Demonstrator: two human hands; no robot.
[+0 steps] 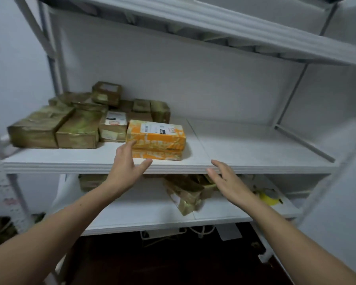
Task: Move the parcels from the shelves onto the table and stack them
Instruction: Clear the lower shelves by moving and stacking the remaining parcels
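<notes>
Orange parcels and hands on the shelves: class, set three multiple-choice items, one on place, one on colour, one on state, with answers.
1. Where are the orange parcels?
A. middle shelf
B. lower shelf
C. floor
2. What colour are most parcels behind them?
A. blue
B. brown
C. red
3. What is the left hand doing?
A. gripping a parcel
B. open, at the orange parcels' corner
C. hanging down
Answers: A, they sit near its front edge; B, the brown parcels cluster at left; B, fingers spread, nothing held.

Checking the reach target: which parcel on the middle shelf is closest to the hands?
The orange parcel, the only orange one, at the shelf's front; the left hand nearly touches it. The brown parcels sit farther left and back.
</notes>
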